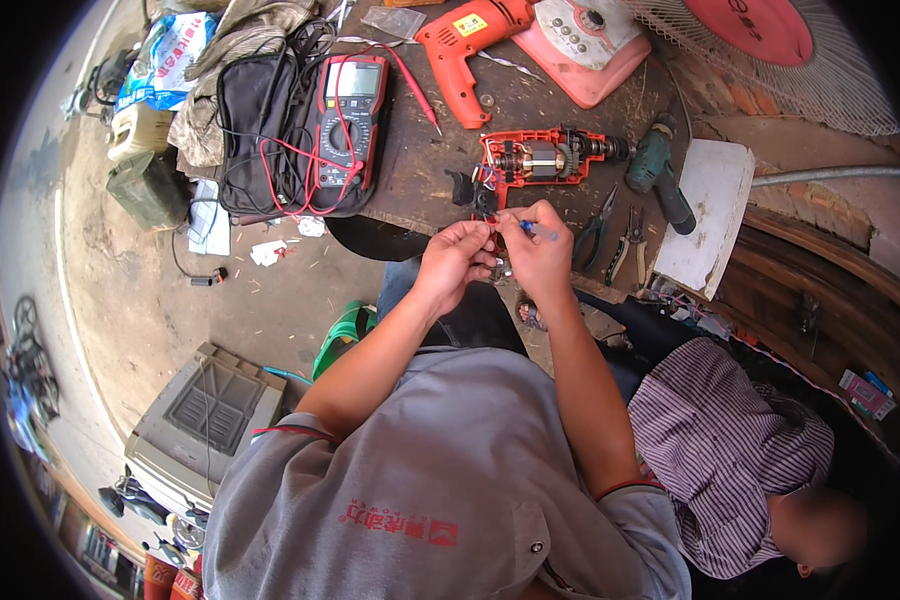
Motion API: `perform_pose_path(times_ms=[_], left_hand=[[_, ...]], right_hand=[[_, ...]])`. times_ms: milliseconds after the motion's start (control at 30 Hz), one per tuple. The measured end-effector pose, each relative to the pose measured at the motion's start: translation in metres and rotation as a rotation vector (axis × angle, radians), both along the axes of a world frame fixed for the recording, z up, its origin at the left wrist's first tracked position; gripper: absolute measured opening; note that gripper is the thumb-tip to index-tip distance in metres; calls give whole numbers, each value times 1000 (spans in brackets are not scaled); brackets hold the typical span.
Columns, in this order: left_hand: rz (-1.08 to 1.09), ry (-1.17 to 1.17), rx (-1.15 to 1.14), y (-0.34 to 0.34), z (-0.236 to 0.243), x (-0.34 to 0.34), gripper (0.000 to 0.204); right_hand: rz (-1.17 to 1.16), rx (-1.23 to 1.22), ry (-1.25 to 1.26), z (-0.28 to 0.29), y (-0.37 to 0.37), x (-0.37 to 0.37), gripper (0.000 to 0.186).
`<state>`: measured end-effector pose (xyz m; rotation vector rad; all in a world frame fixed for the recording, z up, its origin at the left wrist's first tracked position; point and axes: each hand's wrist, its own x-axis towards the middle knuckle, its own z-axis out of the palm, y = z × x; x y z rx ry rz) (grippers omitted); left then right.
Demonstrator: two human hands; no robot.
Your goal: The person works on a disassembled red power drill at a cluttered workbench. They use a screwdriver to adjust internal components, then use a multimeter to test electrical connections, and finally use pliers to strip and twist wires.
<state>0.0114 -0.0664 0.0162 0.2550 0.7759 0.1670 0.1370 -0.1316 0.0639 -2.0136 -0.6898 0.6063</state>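
Note:
An opened orange power tool (542, 162) lies at the bench edge, showing its motor, gears and wires, with a black part (460, 188) beside its handle. Just below that handle, my left hand (452, 262) is closed, fingertips pinched at small parts that I cannot make out. My right hand (536, 258) grips a small blue screwdriver-like tool (537, 230), its tip among the left fingertips. Pliers (596, 230) and wire strippers (626, 250) lie to the right.
A multimeter (347, 120) on a black pouch, an orange drill (460, 70), a green drill (660, 160) and a pink appliance (585, 50) occupy the bench (415, 170). A fan (745, 40) stands behind. Another person (730, 430) in striped clothing sits at the right.

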Motion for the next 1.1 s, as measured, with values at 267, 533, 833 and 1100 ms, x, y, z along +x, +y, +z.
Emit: perform_pose_path(times_ms=[267,533,833,1100], left_hand=[[21,80,105,2,5,-4,16],[11,236,890,28,24,2,41],[-241,139,1239,49,-1,2,30],[-248,67,841,56,-8,1,50]], right_hand=[[-11,55,9,-2,-1,2,13],[56,27,64,7,2,8,16],[16,23,84,6,2,11,19],[-71,25,103,22,-26,13,21]])
